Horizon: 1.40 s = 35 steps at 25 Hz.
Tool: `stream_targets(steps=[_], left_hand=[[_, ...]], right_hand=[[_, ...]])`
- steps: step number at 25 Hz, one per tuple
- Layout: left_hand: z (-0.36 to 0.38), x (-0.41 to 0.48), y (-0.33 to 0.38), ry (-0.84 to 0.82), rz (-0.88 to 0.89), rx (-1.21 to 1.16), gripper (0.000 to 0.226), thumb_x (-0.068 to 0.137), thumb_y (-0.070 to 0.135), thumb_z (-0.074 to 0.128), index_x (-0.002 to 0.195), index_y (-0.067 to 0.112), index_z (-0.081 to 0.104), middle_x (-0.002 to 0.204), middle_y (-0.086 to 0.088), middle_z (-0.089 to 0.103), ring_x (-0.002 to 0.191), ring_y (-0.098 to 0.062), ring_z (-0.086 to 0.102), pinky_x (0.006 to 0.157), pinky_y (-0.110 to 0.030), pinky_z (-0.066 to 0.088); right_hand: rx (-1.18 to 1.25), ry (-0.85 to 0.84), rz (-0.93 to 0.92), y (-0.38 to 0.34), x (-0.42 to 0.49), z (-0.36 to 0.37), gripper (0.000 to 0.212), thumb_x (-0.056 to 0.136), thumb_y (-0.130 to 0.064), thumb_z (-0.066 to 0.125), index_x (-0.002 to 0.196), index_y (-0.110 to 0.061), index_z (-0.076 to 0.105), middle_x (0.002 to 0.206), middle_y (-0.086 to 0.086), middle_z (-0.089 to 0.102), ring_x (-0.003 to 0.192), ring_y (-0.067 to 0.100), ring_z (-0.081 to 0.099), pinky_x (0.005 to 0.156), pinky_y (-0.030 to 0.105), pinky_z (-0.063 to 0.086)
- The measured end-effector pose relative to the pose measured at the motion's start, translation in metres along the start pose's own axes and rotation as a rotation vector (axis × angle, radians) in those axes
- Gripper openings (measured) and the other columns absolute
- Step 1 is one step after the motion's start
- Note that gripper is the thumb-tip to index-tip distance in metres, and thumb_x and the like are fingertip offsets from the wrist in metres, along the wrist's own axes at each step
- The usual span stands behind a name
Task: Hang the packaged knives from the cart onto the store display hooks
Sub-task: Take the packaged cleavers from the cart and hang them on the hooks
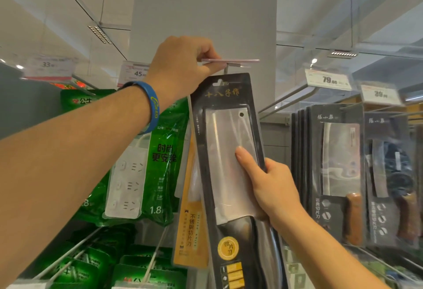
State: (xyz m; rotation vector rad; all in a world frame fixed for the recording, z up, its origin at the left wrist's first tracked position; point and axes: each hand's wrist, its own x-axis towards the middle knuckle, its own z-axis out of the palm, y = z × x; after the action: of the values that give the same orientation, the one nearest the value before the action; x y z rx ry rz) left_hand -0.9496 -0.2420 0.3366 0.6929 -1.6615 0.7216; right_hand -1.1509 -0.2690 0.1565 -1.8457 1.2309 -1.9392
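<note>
A pale pillar (206, 14) fills the middle background, with display racks to either side. Green power-strip packs (160, 151) hang at the left and a row of black-carded cleavers (338, 162) at the right, the far ones blurred and cut by the frame edge. In front of the pillar the packaged knife (225, 142), a cleaver on a long black card, is held up slightly tilted, and its lower end runs out of the bottom of the view. It covers most of a yellow knife pack (191, 224) hanging just behind it. The right hand (272, 185) grips the card's right edge, thumb flat across the blade window and fingers hidden behind. The left hand (183, 66), with a blue wristband (153, 105) on its wrist, is raised above the card and pinches the left end of a pink label holder (231, 60), which is seen edge-on. Below that holder the metal display hook (226, 69) meets the card's hang slot, though whether it passes through the slot is hard to make out. The price tags (327, 80) nearby are partly legible.
</note>
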Motion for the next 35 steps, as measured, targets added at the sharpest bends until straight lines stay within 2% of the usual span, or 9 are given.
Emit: stream_targets(steps=[5, 12, 15, 18, 23, 28, 30, 33, 35], left_hand=[[0.0, 0.0, 0.002, 0.002, -0.018, 0.003, 0.021, 0.088, 0.046, 0.066, 0.097, 0.028, 0.074, 0.093, 0.009, 0.072, 0.088, -0.011, 0.062, 0.072, -0.02, 0.044], [-0.002, -0.001, 0.002, -0.007, -0.016, 0.017, 0.022, 0.088, 0.045, 0.067, 0.097, 0.027, 0.075, 0.093, 0.008, 0.073, 0.089, -0.011, 0.064, 0.08, -0.031, 0.051], [-0.002, 0.0, 0.002, -0.022, -0.004, 0.023, 0.021, 0.089, 0.043, 0.068, 0.1, 0.027, 0.075, 0.098, 0.01, 0.074, 0.092, -0.009, 0.065, 0.084, -0.031, 0.052], [-0.002, -0.004, -0.001, -0.034, 0.027, 0.05, 0.022, 0.09, 0.037, 0.069, 0.108, 0.028, 0.073, 0.11, 0.011, 0.073, 0.097, -0.009, 0.065, 0.084, -0.028, 0.052], [0.004, -0.025, -0.003, -0.073, 0.184, 0.228, 0.041, 0.097, 0.036, 0.054, 0.137, 0.025, 0.056, 0.142, 0.008, 0.055, 0.12, -0.017, 0.059, 0.093, -0.034, 0.052], [0.006, -0.045, -0.002, -0.079, 0.258, 0.369, 0.052, 0.105, 0.041, 0.034, 0.15, 0.016, 0.038, 0.155, -0.002, 0.038, 0.143, -0.019, 0.035, 0.109, -0.036, 0.038], [0.005, -0.05, -0.002, -0.055, 0.241, 0.345, 0.049, 0.106, 0.038, 0.034, 0.15, 0.017, 0.039, 0.155, 0.0, 0.039, 0.143, -0.018, 0.036, 0.111, -0.035, 0.038], [0.005, -0.066, 0.0, 0.014, 0.128, 0.153, 0.047, 0.105, 0.038, 0.04, 0.15, 0.023, 0.04, 0.155, 0.004, 0.04, 0.139, -0.013, 0.039, 0.107, -0.03, 0.039], [0.011, -0.087, 0.001, 0.086, 0.014, -0.058, 0.044, 0.102, 0.038, 0.046, 0.144, 0.025, 0.049, 0.147, 0.005, 0.049, 0.128, 0.0, 0.044, 0.102, -0.017, 0.038]], right_hand=[[-0.016, 0.041, -0.036, -0.005, 0.001, -0.005, 0.077, 0.071, -0.083, 0.065, 0.059, -0.007, 0.054, 0.048, -0.005, 0.053, 0.04, 0.008, 0.044, 0.039, 0.013, 0.032], [-0.073, 0.052, 0.123, 0.015, 0.005, 0.004, 0.083, 0.064, -0.092, 0.058, 0.065, -0.01, 0.042, 0.055, -0.004, 0.044, 0.052, 0.017, 0.042, 0.054, 0.032, 0.035], [0.031, -0.022, 0.288, 0.013, 0.02, 0.021, 0.07, 0.07, -0.086, 0.063, 0.079, -0.016, 0.062, 0.075, -0.004, 0.067, 0.068, 0.016, 0.065, 0.057, 0.029, 0.046], [-0.006, -0.063, 0.322, 0.022, 0.029, 0.032, 0.059, 0.077, -0.082, 0.061, 0.078, -0.022, 0.058, 0.079, -0.005, 0.066, 0.074, 0.013, 0.064, 0.058, 0.028, 0.046], [-0.054, -0.135, 0.375, 0.031, 0.031, 0.05, 0.098, 0.076, -0.088, 0.052, 0.132, -0.008, 0.059, 0.13, 0.011, 0.065, 0.115, 0.031, 0.063, 0.096, 0.048, 0.054], [-0.075, -0.186, 0.374, 0.022, 0.024, 0.048, 0.101, 0.081, -0.085, 0.049, 0.146, -0.008, 0.047, 0.144, 0.011, 0.056, 0.128, 0.033, 0.056, 0.106, 0.051, 0.049], [-0.095, -0.203, 0.374, 0.021, 0.019, 0.045, 0.095, 0.084, -0.084, 0.047, 0.139, -0.006, 0.052, 0.139, 0.011, 0.059, 0.124, 0.03, 0.059, 0.104, 0.048, 0.05], [-0.233, -0.159, 0.331, 0.019, 0.004, 0.036, 0.068, 0.089, -0.079, 0.044, 0.102, -0.014, 0.058, 0.106, 0.002, 0.066, 0.094, 0.02, 0.062, 0.083, 0.037, 0.05], [-0.268, -0.063, 0.265, 0.011, -0.005, 0.021, 0.056, 0.09, -0.074, 0.049, 0.104, -0.021, 0.058, 0.101, -0.006, 0.065, 0.093, 0.016, 0.062, 0.083, 0.036, 0.05]])
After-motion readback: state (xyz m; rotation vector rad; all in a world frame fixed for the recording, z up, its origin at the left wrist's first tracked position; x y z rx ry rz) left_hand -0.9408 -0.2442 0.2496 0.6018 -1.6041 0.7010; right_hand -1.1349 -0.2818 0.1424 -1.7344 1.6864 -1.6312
